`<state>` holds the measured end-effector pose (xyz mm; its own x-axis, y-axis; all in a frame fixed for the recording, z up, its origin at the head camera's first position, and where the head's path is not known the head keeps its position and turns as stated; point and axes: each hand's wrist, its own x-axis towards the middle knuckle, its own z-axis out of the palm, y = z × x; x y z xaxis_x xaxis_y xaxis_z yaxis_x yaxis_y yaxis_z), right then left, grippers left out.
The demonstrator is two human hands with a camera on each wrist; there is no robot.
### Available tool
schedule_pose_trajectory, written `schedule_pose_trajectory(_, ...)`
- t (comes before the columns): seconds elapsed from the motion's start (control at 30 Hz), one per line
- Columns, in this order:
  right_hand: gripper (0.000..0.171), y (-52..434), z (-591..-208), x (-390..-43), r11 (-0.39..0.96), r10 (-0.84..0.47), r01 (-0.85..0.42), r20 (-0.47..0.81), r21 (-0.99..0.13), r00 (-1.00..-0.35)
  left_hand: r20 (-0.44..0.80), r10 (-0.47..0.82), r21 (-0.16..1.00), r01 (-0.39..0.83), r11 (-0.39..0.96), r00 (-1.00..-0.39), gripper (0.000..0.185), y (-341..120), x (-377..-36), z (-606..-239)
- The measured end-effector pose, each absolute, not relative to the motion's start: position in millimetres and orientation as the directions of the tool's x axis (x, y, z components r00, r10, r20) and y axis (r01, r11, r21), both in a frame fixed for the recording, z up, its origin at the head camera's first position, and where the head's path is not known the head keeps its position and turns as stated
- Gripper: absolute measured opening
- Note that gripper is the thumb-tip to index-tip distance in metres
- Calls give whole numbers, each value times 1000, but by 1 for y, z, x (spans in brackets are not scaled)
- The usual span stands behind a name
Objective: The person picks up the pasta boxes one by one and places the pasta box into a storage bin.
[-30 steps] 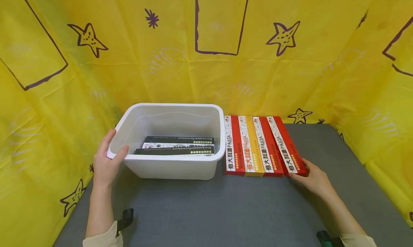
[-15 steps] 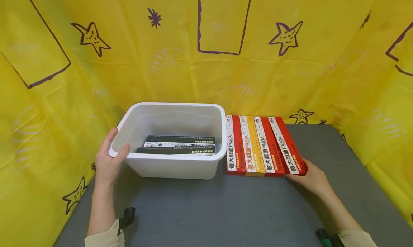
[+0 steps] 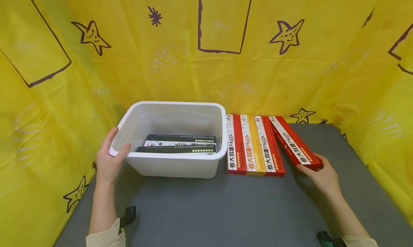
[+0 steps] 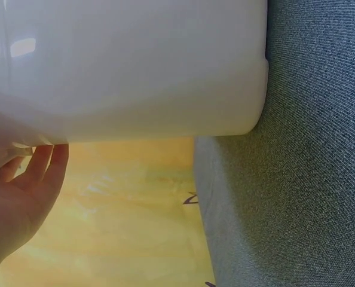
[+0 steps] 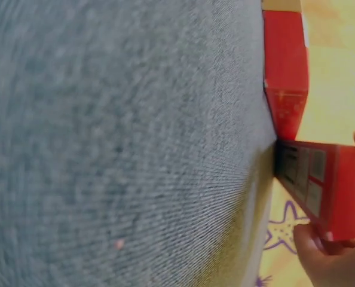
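A white plastic bin [image 3: 174,167] stands left of centre, and my left hand [image 3: 108,164] grips its near left corner, thumb over the rim. In the left wrist view, the left hand's fingers [image 4: 43,170] lie against the bin's side. My right hand [image 3: 326,177] holds the near end of a red tomato sauce pasta box [image 3: 295,143] between thumb and fingers. This box slants away from its neighbours; in the right wrist view its held end [image 5: 348,191] is raised off the table. Black pepper sauce pasta boxes [image 3: 177,149] lie inside the bin.
Right of the bin, a red pasta box [image 3: 237,150], a yellow chicken curry pasta box [image 3: 253,146] and another red pasta box [image 3: 271,150] lie side by side. The grey table [image 3: 206,211] meets a yellow patterned curtain [image 3: 206,75] at the back and sides.
My right hand has drawn the near end of the outermost red pasta box to the right and up, widening its gap from the row. My left hand stays on the bin.
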<state>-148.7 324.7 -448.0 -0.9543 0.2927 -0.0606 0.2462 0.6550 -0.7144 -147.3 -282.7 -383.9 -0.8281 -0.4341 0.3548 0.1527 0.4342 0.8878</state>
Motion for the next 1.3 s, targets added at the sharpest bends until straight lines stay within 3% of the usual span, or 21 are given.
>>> schedule_pose_trajectory(0.4,75,317,-437,-151,489,497,262,19,-832,-867,365,-434,891,174,419,-824,58,-283,-147,-386)
schedule_pose_trajectory(0.6,67,313,-428,-154,343,599,226,27,-912,-800,357,-433,895,170,412,-828,58,-283,-146,-386)
schedule_pose_trajectory(0.93,54,303,-415,-147,46,702,-99,102,-994,-705,369,-434,892,182,413,-822,57,-282,-147,-387)
schedule_pose_trajectory(1.1,49,297,-407,-145,-65,684,-252,141,-965,-715,355,-438,897,169,408,-826,57,-281,-146,-386)
schedule_pose_trajectory(1.3,47,286,-395,-142,-185,647,-337,143,-923,-748,357,-439,896,168,412,-825,57,-282,-146,-386)
